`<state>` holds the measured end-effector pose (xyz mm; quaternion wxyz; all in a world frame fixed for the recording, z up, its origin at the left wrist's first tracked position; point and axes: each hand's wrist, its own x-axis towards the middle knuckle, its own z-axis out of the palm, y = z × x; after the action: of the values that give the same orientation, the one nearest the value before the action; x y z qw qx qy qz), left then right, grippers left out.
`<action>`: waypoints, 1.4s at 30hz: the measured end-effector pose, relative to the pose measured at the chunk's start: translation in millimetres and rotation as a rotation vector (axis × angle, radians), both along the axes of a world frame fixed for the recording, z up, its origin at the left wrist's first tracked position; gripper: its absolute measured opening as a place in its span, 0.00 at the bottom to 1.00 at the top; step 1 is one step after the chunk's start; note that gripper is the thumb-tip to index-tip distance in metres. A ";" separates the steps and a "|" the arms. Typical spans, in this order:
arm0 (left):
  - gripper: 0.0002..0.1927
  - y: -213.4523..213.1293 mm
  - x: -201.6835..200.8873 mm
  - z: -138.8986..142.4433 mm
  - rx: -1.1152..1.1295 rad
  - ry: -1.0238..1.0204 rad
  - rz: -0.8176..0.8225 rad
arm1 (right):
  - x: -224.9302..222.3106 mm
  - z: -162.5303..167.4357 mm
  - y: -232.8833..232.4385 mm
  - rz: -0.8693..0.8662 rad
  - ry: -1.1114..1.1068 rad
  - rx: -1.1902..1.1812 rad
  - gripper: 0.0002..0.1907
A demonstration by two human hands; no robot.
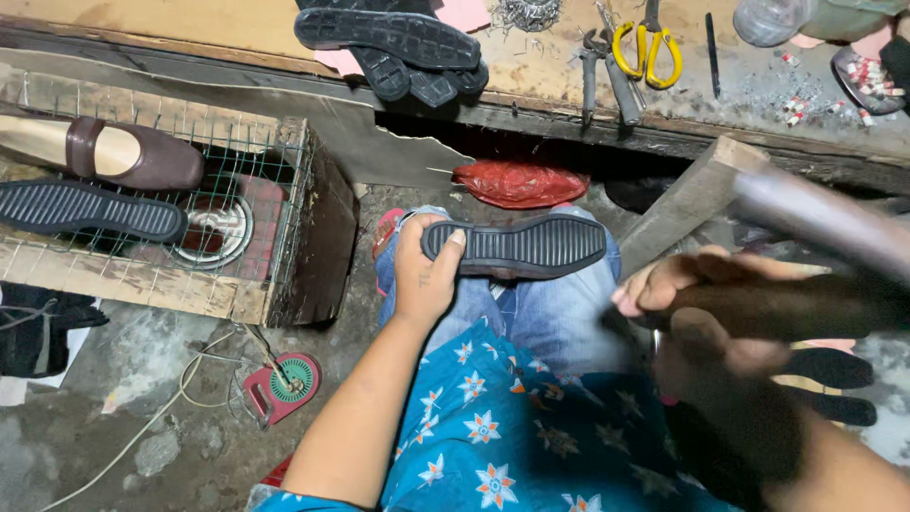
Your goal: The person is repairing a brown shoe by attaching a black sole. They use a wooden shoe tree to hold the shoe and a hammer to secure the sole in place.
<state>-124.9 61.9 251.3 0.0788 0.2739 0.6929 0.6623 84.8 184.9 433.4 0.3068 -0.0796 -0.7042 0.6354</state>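
My right hand [692,289] grips a raised hammer [806,303]; my left hand [425,275] pins the shoe [517,248] on my knee. A crooked swing could catch those fingers.

Illumination: bright, overhead, even on the workbench [531,66]. Deep shadow beneath it. Right hand [701,294] and hammer [815,213] motion-blurred; remainder sharp.

Black ribbed shoe sole [517,246] lies tread-up across the knees.
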 end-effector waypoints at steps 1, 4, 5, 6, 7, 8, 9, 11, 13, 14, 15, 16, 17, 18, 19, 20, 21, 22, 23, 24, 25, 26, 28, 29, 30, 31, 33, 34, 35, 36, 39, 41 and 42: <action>0.14 -0.2 0.4 0.3 -0.010 0.023 0.003 | -14.8 -11.8 -6.3 -0.002 0.152 -0.005 0.22; 0.15 0.5 0.4 1.4 0.010 0.000 0.010 | -36.8 -35.1 0.9 -0.001 -1.287 0.670 0.25; 0.15 -0.6 0.7 1.0 -0.001 -0.025 -0.003 | -31.8 -37.5 5.3 -0.008 -1.268 0.645 0.24; 0.14 1.4 1.4 0.8 -0.001 -0.048 -0.002 | -23.5 -32.8 12.1 -0.012 -1.242 0.638 0.24; 0.14 -0.3 1.1 0.3 -0.027 -0.072 0.001 | -12.8 -28.8 13.0 -0.071 -1.071 0.550 0.24; 0.14 1.3 2.9 -0.4 -0.013 -0.061 0.002 | 3.7 -20.3 16.0 -0.141 -0.920 0.459 0.25; 0.15 1.0 3.0 -0.7 0.002 -0.048 -0.005 | 19.7 -13.4 16.1 -0.177 -0.782 0.192 0.25; 0.15 2.0 4.2 -1.0 0.015 -0.029 0.000 | 25.4 -17.5 15.6 -0.161 -0.797 0.093 0.26; 0.15 3.2 4.1 -0.2 0.016 -0.015 0.012 | 8.7 -39.1 12.5 -0.060 -1.106 0.425 0.26; 0.15 3.7 3.7 0.7 0.011 -0.021 0.016 | -2.7 -51.7 11.9 -0.010 -1.249 0.598 0.26; 0.15 4.2 3.5 1.5 0.010 -0.022 0.021 | -7.7 -59.1 13.7 0.035 -1.382 0.778 0.27; 0.15 5.9 2.9 3.0 0.007 -0.019 0.028 | -9.4 -63.3 16.8 0.020 -1.335 0.755 0.27; 0.15 4.7 3.3 3.4 0.019 -0.027 0.012 | -3.8 -64.8 18.3 0.003 -1.298 0.726 0.27; 0.15 7.0 4.0 4.4 0.043 -0.035 0.015 | 3.7 -61.4 24.9 -0.006 -1.255 0.720 0.27; 0.15 4.2 4.0 4.6 0.036 -0.039 0.018 | 12.2 -58.1 26.3 -0.048 -1.181 0.625 0.26; 0.15 5.3 5.8 4.7 0.030 -0.041 0.015 | 27.1 -49.2 30.4 -0.105 -1.129 0.529 0.25; 0.15 3.7 6.2 4.8 0.025 -0.044 0.004 | 40.4 -42.0 32.1 -0.198 -1.225 0.320 0.25; 0.15 3.3 7.2 4.5 0.014 -0.047 0.004 | 45.9 -39.8 32.4 -0.280 -1.308 0.107 0.24; 0.15 2.4 7.8 4.5 0.005 -0.052 0.009 | 44.5 -42.7 30.9 -0.232 -1.313 0.175 0.24; 0.15 2.1 8.0 4.3 0.000 -0.054 0.012 | 44.5 -43.6 30.3 -0.188 -1.313 0.242 0.24; 0.15 1.7 7.9 4.6 -0.004 -0.052 0.015 | 37.2 -50.0 27.9 -0.145 -1.308 0.310 0.24; 0.15 1.8 7.4 4.7 -0.011 -0.045 0.013 | 27.4 -57.8 26.3 -0.103 -1.298 0.378 0.24; 0.15 2.0 6.6 5.1 -0.016 -0.027 0.003 | 17.4 -64.2 25.7 -0.032 -1.273 0.519 0.25; 0.15 2.7 6.3 5.4 -0.010 0.001 0.008 | 17.3 -62.1 27.4 0.005 -1.251 0.593 0.25; 0.15 2.0 6.6 5.0 -0.008 0.023 0.008 | 18.4 -62.2 26.3 -0.030 -1.230 0.570 0.25; 0.16 3.8 7.3 4.7 0.001 0.045 0.020 | 24.2 -54.4 30.6 -0.058 -1.205 0.561 0.25; 0.15 3.2 9.1 3.3 -0.002 0.051 0.011 | 42.9 -40.1 30.0 -0.146 -1.067 0.374 0.25; 0.15 1.9 9.7 2.4 0.003 0.046 0.000 | 49.1 -36.1 28.6 -0.220 -0.946 0.230 0.24; 0.15 2.7 10.8 1.8 0.009 0.028 -0.007 | 46.6 -37.0 28.7 -0.283 -0.811 0.095 0.24; 0.15 2.3 10.4 1.5 0.023 0.014 -0.013 | 48.0 -35.8 27.5 -0.240 -0.880 0.158 0.24; 0.14 0.7 8.1 2.3 0.010 -0.043 -0.048 | 23.1 -49.3 24.7 -0.117 -1.068 0.342 0.24; 0.14 0.6 2.5 4.3 0.023 -0.047 -0.063 | 12.6 -50.5 24.4 -0.037 -1.170 0.478 0.24; 0.15 1.7 3.2 4.0 0.046 -0.051 -0.071 | 12.2 -47.9 25.2 -0.066 -1.119 0.467 0.24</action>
<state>-121.7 63.5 255.3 0.1136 0.2833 0.6652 0.6814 97.0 210.1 385.4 -0.0811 -0.3540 -0.8765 0.3161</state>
